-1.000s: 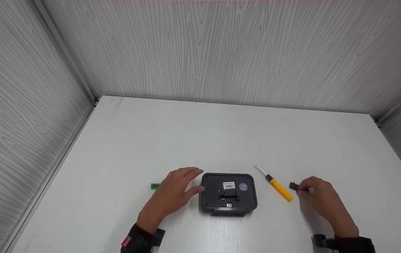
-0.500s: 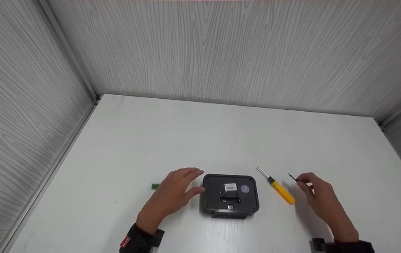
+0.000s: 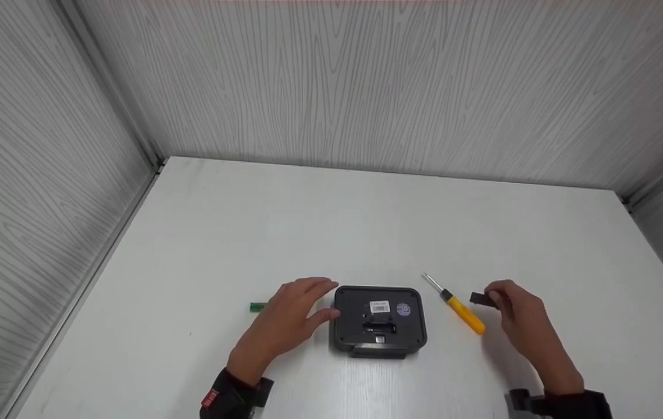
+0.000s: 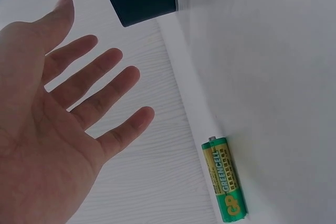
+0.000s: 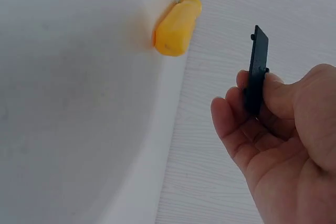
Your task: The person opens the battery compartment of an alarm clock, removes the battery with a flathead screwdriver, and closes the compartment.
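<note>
A black boxy device (image 3: 349,320) lies on the table with its back up, showing a white label, a round sticker and an uncovered slot like a battery bay (image 3: 379,328). My left hand (image 3: 285,314) is at its left edge, fingers spread and thumb out; whether the fingertips touch it I cannot tell. In the left wrist view that hand (image 4: 79,98) holds nothing. My right hand (image 3: 523,317) pinches a small flat black cover (image 5: 257,72) with little tabs between thumb and fingers, above the table to the right of the device.
A screwdriver (image 3: 463,314) with a yellow handle lies between the device and my right hand. Behind my left hand lies a green GP battery (image 4: 224,179), partly hidden in the head view. Grey wood-grain panels (image 3: 331,87) wall the white table (image 3: 308,221).
My right hand has moved slightly left and up, turning the black cover edge-on and then flat side toward the head camera. The left hand has stayed in place.
</note>
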{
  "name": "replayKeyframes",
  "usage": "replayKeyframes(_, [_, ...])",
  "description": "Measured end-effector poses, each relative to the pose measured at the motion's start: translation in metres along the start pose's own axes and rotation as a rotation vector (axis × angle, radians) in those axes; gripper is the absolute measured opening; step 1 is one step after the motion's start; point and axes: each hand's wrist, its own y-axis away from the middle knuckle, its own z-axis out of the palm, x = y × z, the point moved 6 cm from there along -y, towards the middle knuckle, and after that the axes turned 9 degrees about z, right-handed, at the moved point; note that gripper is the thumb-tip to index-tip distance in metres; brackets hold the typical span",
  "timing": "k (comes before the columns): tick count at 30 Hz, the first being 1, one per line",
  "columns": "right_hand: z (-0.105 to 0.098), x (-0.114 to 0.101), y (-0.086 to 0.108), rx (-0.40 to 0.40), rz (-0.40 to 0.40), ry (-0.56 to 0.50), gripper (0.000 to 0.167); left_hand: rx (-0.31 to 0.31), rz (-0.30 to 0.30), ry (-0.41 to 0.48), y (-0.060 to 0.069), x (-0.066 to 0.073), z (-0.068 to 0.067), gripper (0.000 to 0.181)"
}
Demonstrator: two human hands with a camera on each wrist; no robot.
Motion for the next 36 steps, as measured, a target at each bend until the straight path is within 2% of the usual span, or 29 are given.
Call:
replayKeyframes(5, [-0.001, -0.011, 0.001, 0.062, -0.087, -0.009, 0.027, -0.023, -0.015, 0.025, -0.002, 0.001, 0.002, 0.054])
replayKeyframes(11, [-0.004, -0.030, 0.004, 0.185, -0.225, -0.078, 0.020, -0.090, -0.049, 0.059, -0.002, 0.001, 0.006, 0.071])
replayKeyframes(17, [-0.002, -0.039, 0.006, 0.138, -0.196, -0.099, 0.023, -0.200, -0.080, 0.055, -0.001, 0.000, 0.016, 0.094])
replayKeyframes(20, [-0.001, -0.046, 0.007, 0.124, -0.233, -0.143, 0.024, -0.237, -0.075, 0.052, 0.000, 0.001, 0.020, 0.098])
replayKeyframes(24, [0.000, -0.056, 0.010, 0.139, -0.325, -0.189, 0.027, -0.247, -0.066, 0.053, 0.000, 0.001, 0.024, 0.094])
replayKeyframes(29, [0.001, -0.067, 0.015, 0.156, -0.402, -0.208, 0.028, -0.242, -0.072, 0.058, 0.000, 0.000, 0.026, 0.092])
replayKeyframes(36, [0.011, -0.077, 0.019, 0.103, -0.397, -0.177, 0.033, -0.243, -0.073, 0.039, 0.000, 0.002, 0.025, 0.090])
